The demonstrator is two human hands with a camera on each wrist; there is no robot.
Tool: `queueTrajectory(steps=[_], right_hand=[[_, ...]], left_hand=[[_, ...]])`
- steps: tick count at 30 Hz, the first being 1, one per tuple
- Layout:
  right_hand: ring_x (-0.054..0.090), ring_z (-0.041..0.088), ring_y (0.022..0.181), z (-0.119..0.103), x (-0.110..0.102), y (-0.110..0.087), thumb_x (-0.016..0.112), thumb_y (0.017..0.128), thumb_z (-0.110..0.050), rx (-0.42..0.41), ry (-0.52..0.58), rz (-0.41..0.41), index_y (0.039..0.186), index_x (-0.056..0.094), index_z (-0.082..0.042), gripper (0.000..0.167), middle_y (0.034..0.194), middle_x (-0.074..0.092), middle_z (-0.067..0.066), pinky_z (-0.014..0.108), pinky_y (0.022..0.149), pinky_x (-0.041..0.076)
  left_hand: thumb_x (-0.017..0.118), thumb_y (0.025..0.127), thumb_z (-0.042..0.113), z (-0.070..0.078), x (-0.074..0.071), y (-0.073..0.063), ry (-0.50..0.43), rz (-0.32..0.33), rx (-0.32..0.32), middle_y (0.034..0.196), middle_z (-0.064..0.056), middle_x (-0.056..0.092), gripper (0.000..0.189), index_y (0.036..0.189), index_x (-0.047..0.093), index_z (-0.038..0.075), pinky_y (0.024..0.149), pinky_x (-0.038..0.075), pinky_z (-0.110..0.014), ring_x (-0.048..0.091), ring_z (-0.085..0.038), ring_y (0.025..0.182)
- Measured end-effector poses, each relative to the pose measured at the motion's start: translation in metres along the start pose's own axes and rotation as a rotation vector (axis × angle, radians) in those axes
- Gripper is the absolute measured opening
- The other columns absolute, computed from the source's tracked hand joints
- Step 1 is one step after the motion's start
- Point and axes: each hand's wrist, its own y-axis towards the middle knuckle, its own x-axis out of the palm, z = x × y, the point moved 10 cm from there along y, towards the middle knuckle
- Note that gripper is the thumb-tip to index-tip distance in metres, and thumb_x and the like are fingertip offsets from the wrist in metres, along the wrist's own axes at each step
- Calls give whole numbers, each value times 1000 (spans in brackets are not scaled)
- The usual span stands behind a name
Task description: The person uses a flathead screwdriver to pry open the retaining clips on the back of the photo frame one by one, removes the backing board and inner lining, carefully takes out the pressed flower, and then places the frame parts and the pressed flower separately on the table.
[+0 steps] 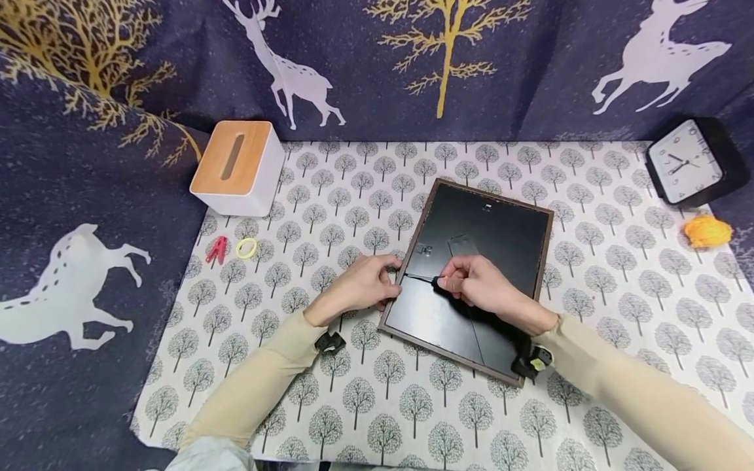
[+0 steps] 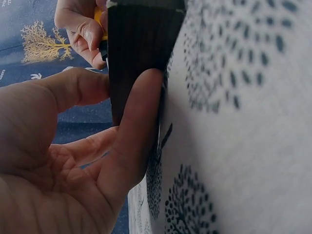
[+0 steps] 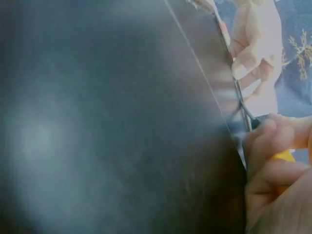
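A picture frame (image 1: 548, 252) with a dark brown rim lies face down, slightly turned, its black backing panel (image 1: 432, 314) uppermost. My left hand (image 1: 368, 281) holds the frame's left side; in the left wrist view the thumb and fingers reach around the dark edge (image 2: 141, 44). Over the panel, my right hand (image 1: 480, 284) grips a screwdriver with a black and yellow handle (image 3: 284, 156). Its thin shaft (image 1: 419, 279) points left to the inner edge of the rim, near my left fingers. Most of the handle is hidden by the right hand.
A white tissue box with a wooden lid (image 1: 259, 190) stands at the back left. In front of it lie a red clip (image 1: 217, 250) and a yellow ring (image 1: 246, 248). A black clock (image 1: 686, 163) and an orange bundle (image 1: 707, 231) are at the right.
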Motion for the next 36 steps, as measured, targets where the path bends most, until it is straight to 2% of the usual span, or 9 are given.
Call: queueTrajectory(steps=[5, 11, 13, 18, 20, 25, 28, 33, 36], right_hand=[[46, 8, 58, 3, 0, 1, 70, 100, -8, 17, 75, 10, 100, 67, 4, 12, 69, 55, -1, 18, 48, 38], [47, 8, 60, 5, -3, 1, 75, 100, -11, 13, 87, 39, 98, 68, 3, 15, 68, 54, -4, 19, 49, 37], [48, 8, 61, 4, -3, 1, 76, 100, -12, 4, 91, 47, 98, 68, 2, 16, 67, 55, -5, 19, 50, 37], [48, 7, 61, 5, -3, 1, 77, 99, -11, -16, 105, 56, 96, 68, 3, 17, 65, 53, -7, 19, 51, 38], [48, 7, 61, 5, -2, 2, 76, 99, -11, -21, 105, 55, 96, 68, 4, 17, 65, 53, -7, 19, 51, 38], [49, 7, 62, 4, 0, 3, 76, 99, -11, -25, 91, 50, 97, 69, 4, 16, 65, 54, -8, 19, 53, 41], [50, 6, 61, 3, 0, 4, 76, 99, -11, -26, 81, 55, 98, 70, 3, 16, 65, 57, -7, 19, 53, 42], [50, 6, 60, 2, -1, 4, 76, 99, -11, -35, 69, 65, 97, 71, 3, 14, 64, 57, -8, 19, 53, 43], [53, 8, 63, 3, -5, 1, 76, 98, -13, -40, -3, 90, 96, 73, 0, 13, 65, 59, -7, 21, 58, 44]], left_hand=[[76, 102, 17, 1, 0, 0, 14, -4, 10, 89, -1, 74, 60, 157, 55, 10, 69, 62, -24, 71, -14, 69], [75, 103, 18, 7, -2, 1, 61, -10, 40, 92, -1, 73, 60, 158, 54, 8, 76, 63, -25, 69, -13, 72], [75, 103, 22, 3, -1, 5, 81, -3, 60, 93, 0, 73, 60, 157, 55, 8, 78, 62, -24, 67, -11, 73], [76, 103, 22, 3, 0, 5, 79, -12, 54, 93, -1, 74, 60, 157, 55, 8, 78, 62, -23, 68, -11, 74], [75, 103, 19, 7, -2, 2, 68, -18, 28, 93, -1, 74, 59, 157, 55, 8, 76, 63, -24, 69, -12, 73], [76, 102, 19, 2, -3, 2, 57, -14, 2, 95, -1, 75, 60, 157, 55, 11, 71, 62, -22, 70, -13, 70], [76, 102, 18, 1, -3, 2, 55, -17, -2, 96, -2, 75, 60, 158, 55, 11, 72, 62, -23, 71, -13, 71], [75, 103, 19, 4, -3, 2, 64, -27, 15, 97, -2, 75, 60, 158, 54, 10, 75, 63, -24, 70, -12, 72], [75, 103, 20, 5, 0, 4, 48, -35, 34, 95, -2, 74, 60, 158, 54, 10, 71, 63, -22, 70, -12, 71]])
